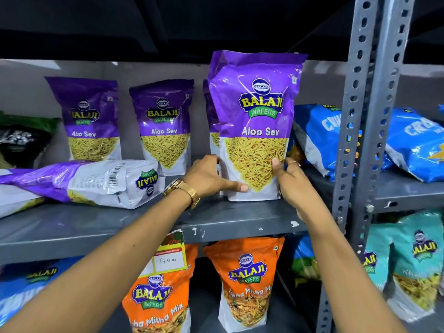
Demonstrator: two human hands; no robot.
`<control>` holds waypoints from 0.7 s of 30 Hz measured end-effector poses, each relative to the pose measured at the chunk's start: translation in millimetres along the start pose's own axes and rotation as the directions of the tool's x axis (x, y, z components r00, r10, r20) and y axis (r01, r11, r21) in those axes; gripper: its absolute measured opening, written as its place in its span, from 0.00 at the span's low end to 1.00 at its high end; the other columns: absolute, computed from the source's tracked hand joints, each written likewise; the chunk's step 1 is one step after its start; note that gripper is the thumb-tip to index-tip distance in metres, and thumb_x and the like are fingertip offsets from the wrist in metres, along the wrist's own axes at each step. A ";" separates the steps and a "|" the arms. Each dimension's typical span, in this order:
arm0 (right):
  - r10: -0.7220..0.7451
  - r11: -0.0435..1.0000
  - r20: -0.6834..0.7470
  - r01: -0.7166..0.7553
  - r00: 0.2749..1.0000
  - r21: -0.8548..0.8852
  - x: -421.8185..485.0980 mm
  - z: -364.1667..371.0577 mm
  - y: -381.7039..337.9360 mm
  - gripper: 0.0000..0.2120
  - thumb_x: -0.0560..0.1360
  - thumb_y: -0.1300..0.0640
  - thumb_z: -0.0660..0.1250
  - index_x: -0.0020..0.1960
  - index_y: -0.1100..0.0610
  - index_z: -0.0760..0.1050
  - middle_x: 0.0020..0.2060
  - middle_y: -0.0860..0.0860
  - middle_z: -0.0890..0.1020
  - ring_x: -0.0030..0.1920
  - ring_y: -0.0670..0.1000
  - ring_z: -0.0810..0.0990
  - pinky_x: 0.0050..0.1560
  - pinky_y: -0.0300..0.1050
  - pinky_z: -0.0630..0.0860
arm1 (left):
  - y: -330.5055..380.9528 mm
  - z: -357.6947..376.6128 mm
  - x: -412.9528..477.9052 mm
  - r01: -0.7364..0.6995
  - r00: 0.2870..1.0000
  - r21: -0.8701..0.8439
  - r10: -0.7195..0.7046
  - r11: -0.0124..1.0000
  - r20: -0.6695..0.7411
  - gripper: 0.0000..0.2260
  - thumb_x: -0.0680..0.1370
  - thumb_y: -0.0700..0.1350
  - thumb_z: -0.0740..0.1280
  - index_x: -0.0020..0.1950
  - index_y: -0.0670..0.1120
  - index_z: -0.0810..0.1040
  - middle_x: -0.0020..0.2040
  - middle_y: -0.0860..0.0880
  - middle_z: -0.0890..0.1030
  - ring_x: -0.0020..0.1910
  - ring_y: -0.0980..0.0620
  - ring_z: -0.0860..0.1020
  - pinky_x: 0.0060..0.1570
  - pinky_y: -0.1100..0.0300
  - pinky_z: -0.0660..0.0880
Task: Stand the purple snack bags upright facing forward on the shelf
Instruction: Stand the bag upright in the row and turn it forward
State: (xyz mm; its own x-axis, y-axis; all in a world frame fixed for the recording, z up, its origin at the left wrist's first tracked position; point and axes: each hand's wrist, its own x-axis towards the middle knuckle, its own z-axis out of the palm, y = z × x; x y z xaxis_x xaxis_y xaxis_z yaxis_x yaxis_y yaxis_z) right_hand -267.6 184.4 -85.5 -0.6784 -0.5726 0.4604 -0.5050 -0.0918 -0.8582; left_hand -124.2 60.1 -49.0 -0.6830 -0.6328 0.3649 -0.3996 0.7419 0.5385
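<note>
On the grey metal shelf point(149, 219), the left hand point(209, 176) and right hand point(292, 177) clasp the lower sides of a purple snack bag point(254, 126), steadying it upright, label forward, near the front edge, while another purple bag point(79, 182) lies flat alongside.

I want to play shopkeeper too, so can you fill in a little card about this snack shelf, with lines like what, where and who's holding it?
held bag: purple Aloo Sev bag, upright, front facing out, base on the grey shelf
left hand: grips its lower left edge
right hand: grips its lower right edge
standing behind: two purple bags, upright, facing forward; a third mostly hidden
still to fix: fallen purple bag, lying on its side at left
neighbours: blue bags to the right
shelf below: orange bags
</note>
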 end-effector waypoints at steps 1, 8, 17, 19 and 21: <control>-0.047 0.997 -0.074 0.042 0.996 -0.067 -3.0 2.3 -1.3 0.20 0.81 0.49 0.58 0.69 0.58 0.67 0.66 0.56 0.76 0.68 0.59 0.72 0.68 0.51 0.67 | 0.0 0.8 -1.4 -0.023 1.000 0.025 0.022 0.999 0.013 0.32 0.59 0.65 0.76 0.51 0.46 0.70 0.40 0.50 0.73 0.38 0.51 0.72 0.33 0.56 0.68; -0.732 0.672 -0.299 0.579 0.612 -0.462 -41.4 49.2 -76.3 0.15 0.75 0.65 0.62 0.61 0.61 0.76 0.61 0.59 0.77 0.62 0.59 0.73 0.65 0.34 0.59 | -15.5 -45.0 -25.2 -0.195 0.939 0.165 0.233 0.967 -0.253 0.32 0.75 0.61 0.63 0.66 0.36 0.68 0.53 0.39 0.82 0.53 0.42 0.80 0.50 0.50 0.75; -0.399 0.779 0.375 0.525 0.837 -0.343 34.0 191.5 -165.6 0.12 0.77 0.56 0.64 0.42 0.63 0.79 0.40 0.59 0.82 0.44 0.56 0.78 0.43 0.46 0.70 | -107.4 -136.2 -57.7 0.222 0.938 0.625 0.010 0.748 -0.346 0.31 0.76 0.67 0.53 0.54 0.40 0.78 0.54 0.38 0.82 0.53 0.37 0.80 0.43 0.52 0.72; -0.183 0.741 0.516 0.462 0.837 -0.487 52.0 220.2 -167.7 0.21 0.78 0.45 0.62 0.36 0.60 0.73 0.34 0.57 0.76 0.40 0.56 0.74 0.37 0.46 0.65 | -132.4 -151.7 -66.4 0.301 0.937 0.564 -0.128 0.769 -0.326 0.35 0.74 0.70 0.52 0.56 0.42 0.79 0.52 0.38 0.84 0.51 0.39 0.82 0.47 0.52 0.77; 0.017 0.718 0.602 0.409 0.798 -0.563 56.4 240.1 -167.0 0.25 0.78 0.37 0.57 0.53 0.59 0.78 0.50 0.56 0.80 0.52 0.56 0.77 0.50 0.46 0.71 | -152.0 -157.9 -71.2 0.393 0.919 0.379 -0.338 0.838 -0.204 0.39 0.71 0.74 0.50 0.46 0.40 0.82 0.38 0.40 0.86 0.38 0.43 0.84 0.43 0.56 0.80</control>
State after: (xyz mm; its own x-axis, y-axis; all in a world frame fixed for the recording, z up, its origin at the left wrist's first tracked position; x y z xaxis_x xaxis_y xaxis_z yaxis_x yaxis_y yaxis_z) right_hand -93.3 -28.2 29.3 -0.2289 -0.9490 0.2167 -0.9406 0.1583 -0.3004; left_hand 81.8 -42.7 -37.0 -0.3676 -0.8774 0.3082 -0.8347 0.4575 0.3066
